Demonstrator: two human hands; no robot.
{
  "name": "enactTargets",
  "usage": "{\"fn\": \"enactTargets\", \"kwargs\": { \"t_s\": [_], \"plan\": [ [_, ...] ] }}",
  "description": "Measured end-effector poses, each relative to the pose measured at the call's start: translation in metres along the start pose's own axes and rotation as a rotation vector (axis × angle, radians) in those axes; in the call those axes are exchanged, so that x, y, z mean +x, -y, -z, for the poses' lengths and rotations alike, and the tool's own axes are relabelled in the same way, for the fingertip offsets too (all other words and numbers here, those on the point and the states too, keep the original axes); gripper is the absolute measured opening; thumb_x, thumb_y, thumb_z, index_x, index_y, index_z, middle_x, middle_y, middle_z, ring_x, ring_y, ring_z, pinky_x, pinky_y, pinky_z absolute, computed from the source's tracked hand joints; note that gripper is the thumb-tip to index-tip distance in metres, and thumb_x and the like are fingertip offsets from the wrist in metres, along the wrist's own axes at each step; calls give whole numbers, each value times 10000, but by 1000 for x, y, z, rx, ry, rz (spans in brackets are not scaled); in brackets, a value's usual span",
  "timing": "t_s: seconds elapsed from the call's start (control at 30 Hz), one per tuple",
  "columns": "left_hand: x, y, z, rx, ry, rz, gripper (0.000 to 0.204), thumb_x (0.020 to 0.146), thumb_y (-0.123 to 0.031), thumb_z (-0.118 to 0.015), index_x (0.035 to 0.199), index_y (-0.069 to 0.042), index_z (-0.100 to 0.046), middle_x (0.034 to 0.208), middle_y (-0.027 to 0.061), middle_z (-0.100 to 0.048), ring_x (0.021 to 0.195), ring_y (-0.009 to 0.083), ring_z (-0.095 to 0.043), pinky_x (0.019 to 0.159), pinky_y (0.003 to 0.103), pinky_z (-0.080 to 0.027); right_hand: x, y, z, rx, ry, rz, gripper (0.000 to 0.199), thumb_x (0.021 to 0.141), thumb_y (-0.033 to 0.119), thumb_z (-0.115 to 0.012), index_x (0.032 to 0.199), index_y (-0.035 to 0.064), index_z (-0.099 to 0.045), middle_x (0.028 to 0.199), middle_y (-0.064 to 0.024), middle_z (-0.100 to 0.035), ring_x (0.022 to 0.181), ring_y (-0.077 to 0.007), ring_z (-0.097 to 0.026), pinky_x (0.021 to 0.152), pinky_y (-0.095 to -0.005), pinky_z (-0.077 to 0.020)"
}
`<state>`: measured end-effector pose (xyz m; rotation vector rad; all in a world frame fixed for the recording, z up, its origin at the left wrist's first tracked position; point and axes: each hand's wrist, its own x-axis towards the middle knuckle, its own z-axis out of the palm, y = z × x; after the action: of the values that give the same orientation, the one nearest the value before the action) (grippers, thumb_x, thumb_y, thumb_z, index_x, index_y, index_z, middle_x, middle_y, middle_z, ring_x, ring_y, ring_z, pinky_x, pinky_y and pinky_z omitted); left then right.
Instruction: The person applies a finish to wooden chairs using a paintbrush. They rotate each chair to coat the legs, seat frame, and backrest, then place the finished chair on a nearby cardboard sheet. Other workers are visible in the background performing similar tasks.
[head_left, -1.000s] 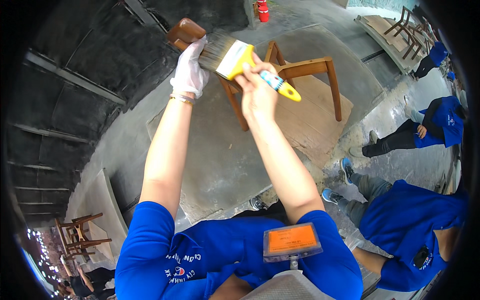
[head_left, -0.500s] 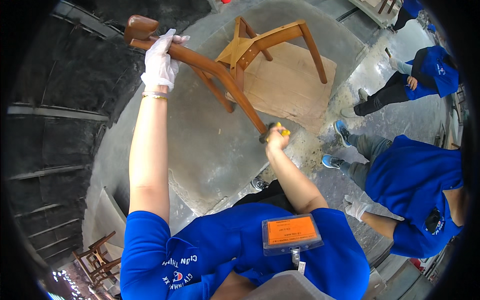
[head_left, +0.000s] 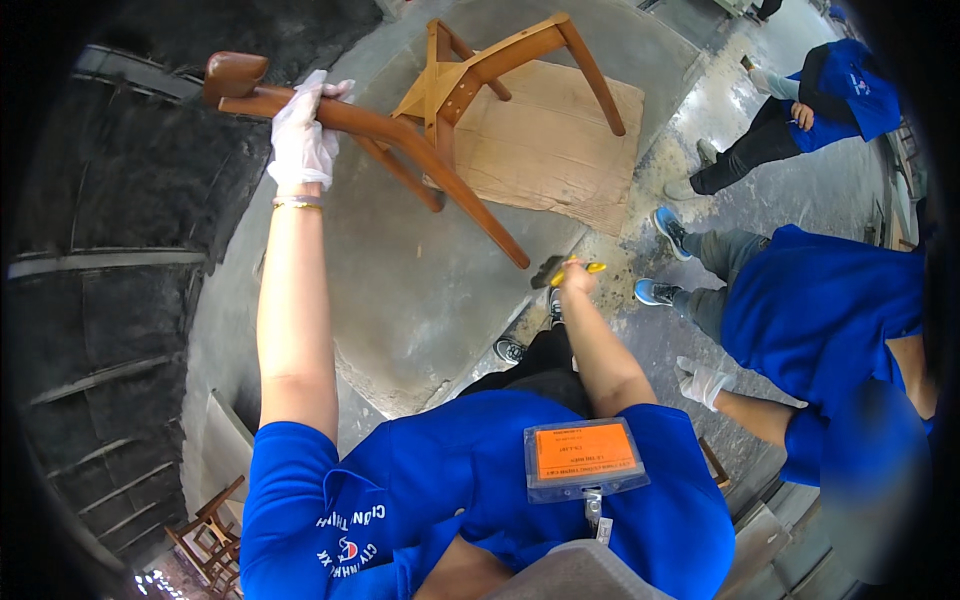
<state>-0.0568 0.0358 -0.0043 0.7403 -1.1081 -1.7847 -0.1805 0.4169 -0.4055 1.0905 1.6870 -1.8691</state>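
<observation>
Wood like this is hard and stiff, so the chair (head_left: 450, 110) will not bend or squash when you hold it. You have it tipped over and lifted, with its legs pointing away from you, above the sheet of cardboard (head_left: 550, 150) on the concrete floor (head_left: 400, 300).

Your left hand (head_left: 300, 140), in a thin white glove, is closed around a long brown rail of the chair, close to its rounded end. That is a good place to hold, because the rail is slim enough for your fingers to wrap it. The brown part looks shiny and may be slippery under the glove, so I think you should hold it tight.

One hand seems to carry most of the chair, so it is likely not very heavy. It is long, though, and may want to swing.

Your right hand (head_left: 575, 280) is closed on a paintbrush (head_left: 560, 270) with a yellow handle, low down near the tip of one chair leg. The brush is small in this view, so I cannot tell if its hairs touch the wood.
</observation>
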Motion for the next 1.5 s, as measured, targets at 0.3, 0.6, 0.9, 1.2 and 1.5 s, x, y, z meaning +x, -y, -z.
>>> {"fn": "enactTargets", "kwargs": {
  "t_s": [0.3,0.6,0.9,1.2,1.5],
  "plan": [
    [-13,55,-29,-9,-134,-147,170,986,-105,-724,870,-22,-632,795,101,-688,853,245,-740,889,402,-600,26,124,84,-30,253,32,327,876,-116,-668,891,201,-590,965,6,-662,863,-165,-683,692,-346,-576],
    [0,87,-54,-74,-455,-390,231,970,-73,-678,759,-38,-593,600,77,-567,560,179,-560,930,510,-613,63,153,95,-110,152,-81,431,813,-154,-648,965,228,-521,859,67,-608,751,-127,-655,582,-330,-527],
    [47,27,-57,-133,-630,-433,180,961,-128,-705,827,-19,-656,630,3,-434,591,147,-445,714,358,-519,108,282,-2,-187,371,215,340,819,-118,-703,873,187,-563,988,7,-641,935,-168,-664,659,-322,-504],
    [4,104,-158,400,-675,-574,332,970,-181,-747,692,-46,-627,635,88,-662,655,176,-635,869,409,-546,127,315,-26,-126,396,277,322,820,-127,-693,835,166,-560,955,3,-615,880,-182,-634,679,-339,-500],
    [22,217,-228,494,-299,-292,301,986,-287,-768,817,-63,-658,757,21,-710,742,138,-658,767,341,-530,92,320,-32,-182,500,304,250,784,-124,-703,782,105,-604,1234,-113,-733,927,-176,-648,709,-308,-489]
  ]
}}
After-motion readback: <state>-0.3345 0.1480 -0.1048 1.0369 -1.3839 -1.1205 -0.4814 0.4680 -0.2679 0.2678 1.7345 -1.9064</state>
